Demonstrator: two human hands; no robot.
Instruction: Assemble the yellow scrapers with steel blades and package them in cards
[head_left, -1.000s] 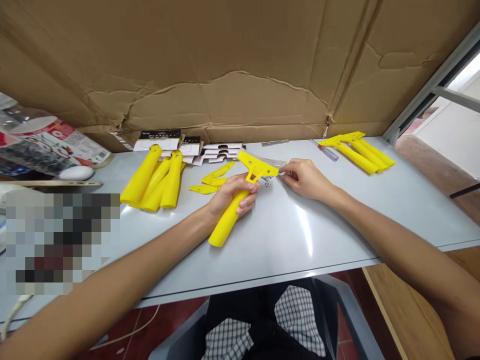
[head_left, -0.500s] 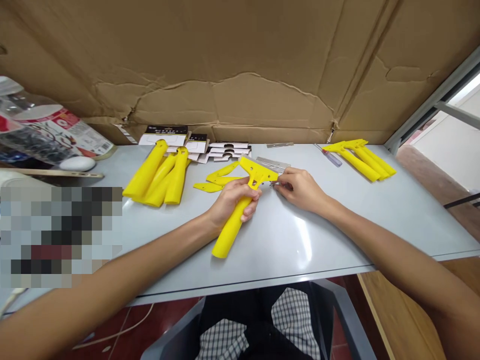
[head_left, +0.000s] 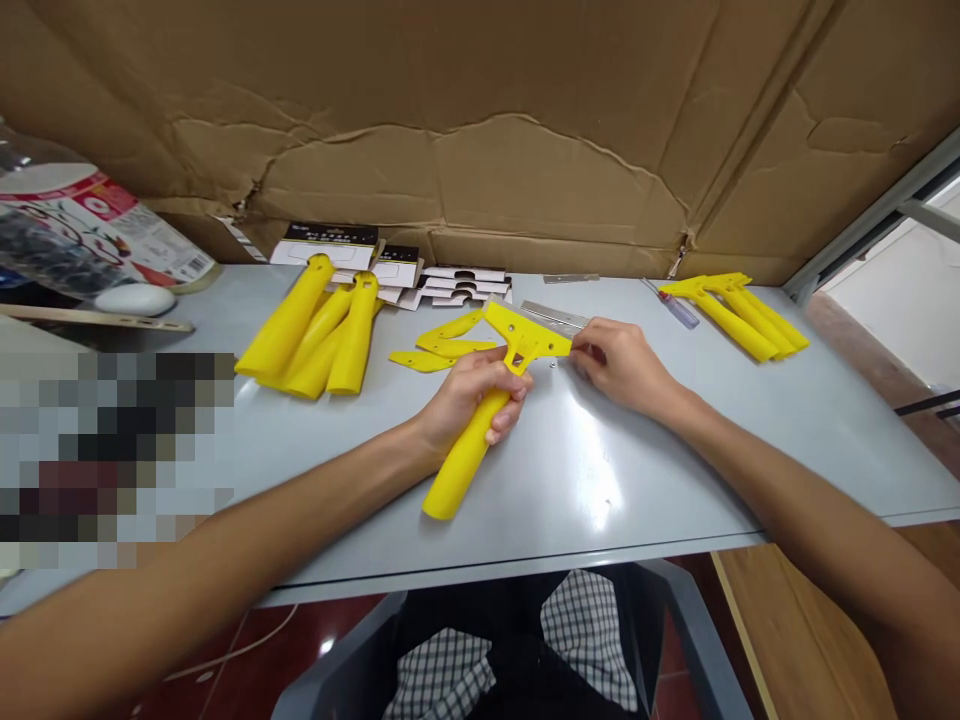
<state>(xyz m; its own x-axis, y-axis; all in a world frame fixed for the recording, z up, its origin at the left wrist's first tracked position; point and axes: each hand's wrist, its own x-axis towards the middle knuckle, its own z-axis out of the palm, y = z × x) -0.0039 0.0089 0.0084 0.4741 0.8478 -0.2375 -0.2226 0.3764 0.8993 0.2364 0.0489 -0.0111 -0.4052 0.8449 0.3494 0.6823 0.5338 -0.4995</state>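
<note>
My left hand grips the handle of a yellow plastic scraper, which rests its lower end on the table. The scraper's wide flat head sticks out above my fingers. My right hand pinches the right end of that head, and anything small between its fingertips is hidden. A tiny metal screw lies just below the head. Behind it are flat steel blades. Several loose yellow scraper heads lie left of my left hand.
Several yellow handles lie at the left, and more yellow scrapers at the right, next to a small screwdriver. Stacked printed cards stand against a cardboard sheet. A white computer mouse sits at far left, by a plastic bag.
My right hand has shifted rightward to the end of the scraper head. The view has moved slightly, and the scraper remains in my left hand.
</note>
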